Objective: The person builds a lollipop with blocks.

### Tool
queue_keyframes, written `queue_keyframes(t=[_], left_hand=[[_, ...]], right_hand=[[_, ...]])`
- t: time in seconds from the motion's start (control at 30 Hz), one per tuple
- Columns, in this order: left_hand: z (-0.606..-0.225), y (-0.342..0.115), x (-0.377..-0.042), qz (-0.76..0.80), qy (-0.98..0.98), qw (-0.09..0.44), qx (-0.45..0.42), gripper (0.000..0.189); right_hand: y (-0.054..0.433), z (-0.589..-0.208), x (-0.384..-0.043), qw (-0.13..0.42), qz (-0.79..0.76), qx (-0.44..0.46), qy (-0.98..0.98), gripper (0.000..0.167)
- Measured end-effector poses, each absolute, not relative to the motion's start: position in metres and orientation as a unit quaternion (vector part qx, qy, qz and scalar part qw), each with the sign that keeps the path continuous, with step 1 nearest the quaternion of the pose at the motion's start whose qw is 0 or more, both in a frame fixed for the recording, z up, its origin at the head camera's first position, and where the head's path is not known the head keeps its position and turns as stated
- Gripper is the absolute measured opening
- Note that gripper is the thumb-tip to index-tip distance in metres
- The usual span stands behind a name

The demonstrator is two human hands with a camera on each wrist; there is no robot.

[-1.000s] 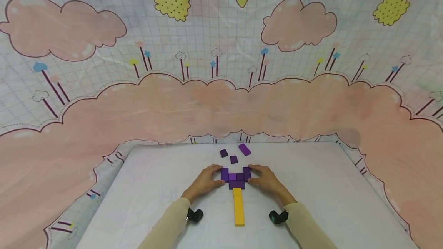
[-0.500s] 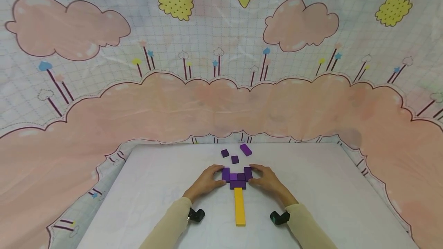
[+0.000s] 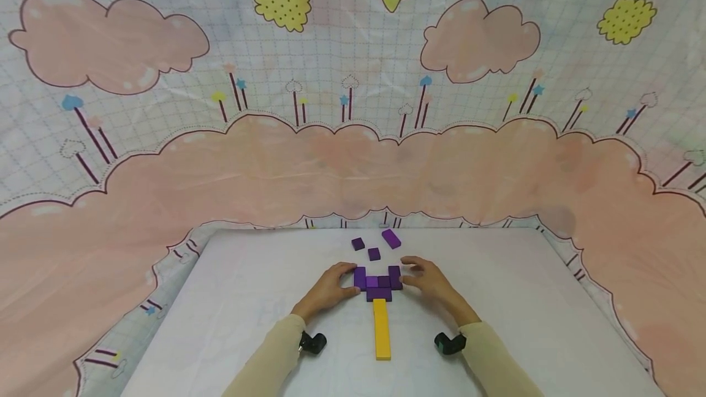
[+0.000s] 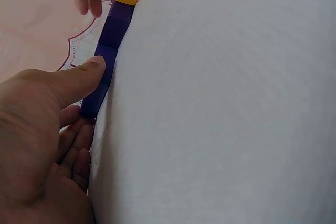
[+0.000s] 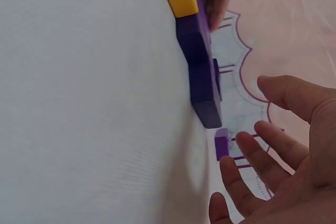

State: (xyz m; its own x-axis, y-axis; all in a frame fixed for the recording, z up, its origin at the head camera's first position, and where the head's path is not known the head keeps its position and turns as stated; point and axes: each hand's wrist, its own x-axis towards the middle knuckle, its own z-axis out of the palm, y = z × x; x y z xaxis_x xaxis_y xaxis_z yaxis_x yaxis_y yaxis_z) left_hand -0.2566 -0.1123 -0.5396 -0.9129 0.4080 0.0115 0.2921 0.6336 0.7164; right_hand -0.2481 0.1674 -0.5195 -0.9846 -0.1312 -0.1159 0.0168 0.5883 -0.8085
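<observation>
A purple block (image 3: 360, 278) forms the left arm of a flat shape, and my left hand (image 3: 329, 287) pinches it between thumb and fingers. At the opposite side stands a matching purple block (image 3: 394, 277). My right hand (image 3: 432, 280) is just right of it, fingers spread; in the right wrist view that hand (image 5: 289, 166) holds nothing and is apart from the blocks. Between the arms sit a lighter purple cube (image 3: 372, 282) and a dark purple cube (image 3: 383, 282). Below them lies a crosswise purple block (image 3: 379, 294), with a long yellow block (image 3: 382, 331) running toward me.
Beyond the shape lie two loose dark purple cubes, one cube (image 3: 358, 244) left of the other cube (image 3: 374, 254), and a loose purple block (image 3: 391, 238). The white table (image 3: 248, 299) ends at a patterned cloth (image 3: 353, 170) behind.
My right hand has let go of the right purple block and moved slightly right, its fingers spreading. The left hand keeps its hold; the blocks stay in place.
</observation>
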Motion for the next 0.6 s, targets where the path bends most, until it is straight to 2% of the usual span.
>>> queue_keyframes(t=[0.37,0.6], left_hand=[[-0.537,-0.113,-0.256,0.382,0.900,0.074,0.199,0.060],[-0.538,-0.113,-0.255,0.383,0.899,0.068,0.204,0.061]], right_hand=[[0.163,-0.509,-0.272,0.047,-0.458,-0.044,0.887,0.043],[0.149,-0.506,-0.280,0.047,-0.455,-0.039,0.888,0.039]])
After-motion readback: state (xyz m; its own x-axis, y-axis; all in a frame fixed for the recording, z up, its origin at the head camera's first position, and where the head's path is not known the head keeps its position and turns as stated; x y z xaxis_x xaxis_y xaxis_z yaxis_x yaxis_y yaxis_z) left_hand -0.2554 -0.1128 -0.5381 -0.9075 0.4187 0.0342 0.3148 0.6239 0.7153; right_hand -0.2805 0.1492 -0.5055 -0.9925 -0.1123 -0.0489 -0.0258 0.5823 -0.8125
